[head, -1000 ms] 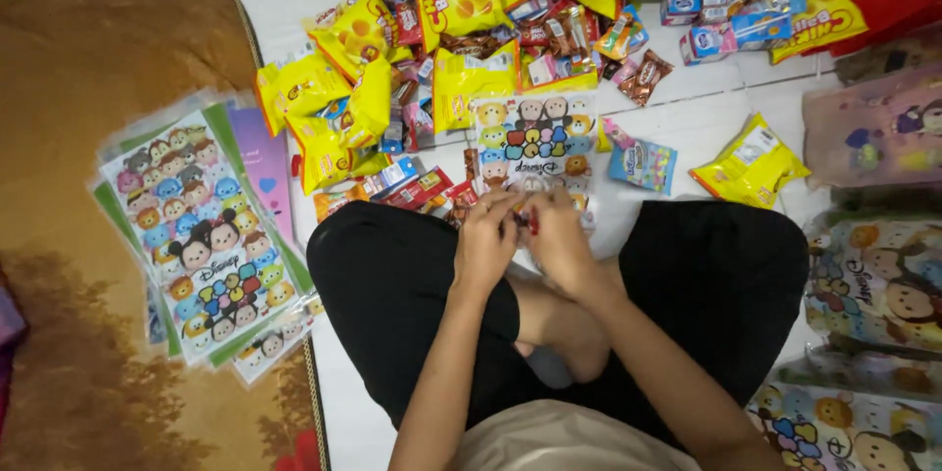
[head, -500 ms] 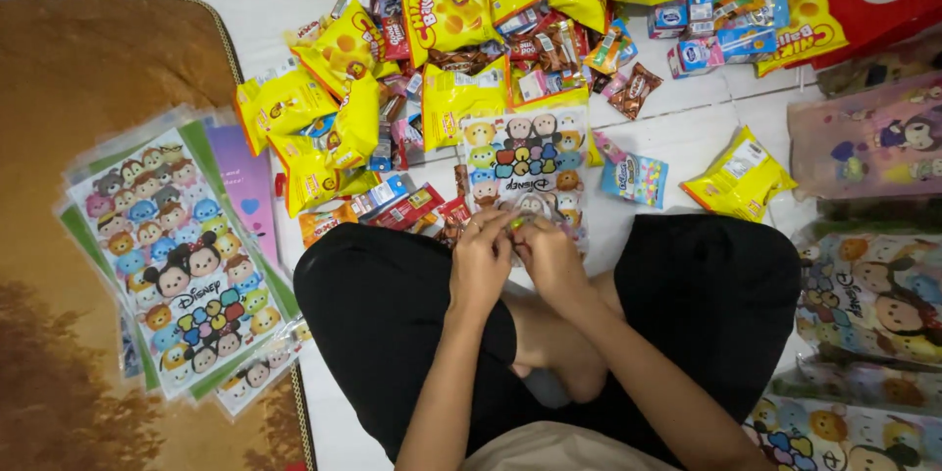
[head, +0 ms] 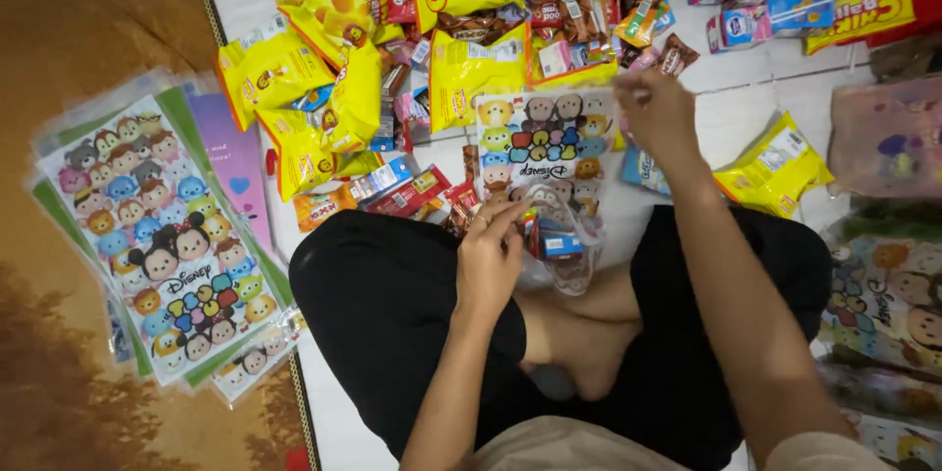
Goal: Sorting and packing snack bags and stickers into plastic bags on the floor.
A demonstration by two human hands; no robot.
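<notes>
1. Head view, the setting: I sit cross-legged on a white tiled floor [head: 746, 103], with a brown rug [head: 88, 29] on my left and a heap of yellow snack packets [head: 471, 78] and small sweets spread in front of me.
2. Step in hand, as I judge it: filling the cartoon-print goodie bag [head: 546, 152] that lies against my knees, its mouth open toward me with a small blue box [head: 562, 244] inside.
3. My left hand [head: 488, 255] pinches the bag's open edge, fingers curled together on the plastic.
4. My right hand [head: 659, 116] reaches over the pile near the chocolate bars [head: 673, 55], fingers loosely bent; I cannot tell whether it holds anything.
5. The next move calls for a clean pick of one sweet while the mouth is held open.
</notes>
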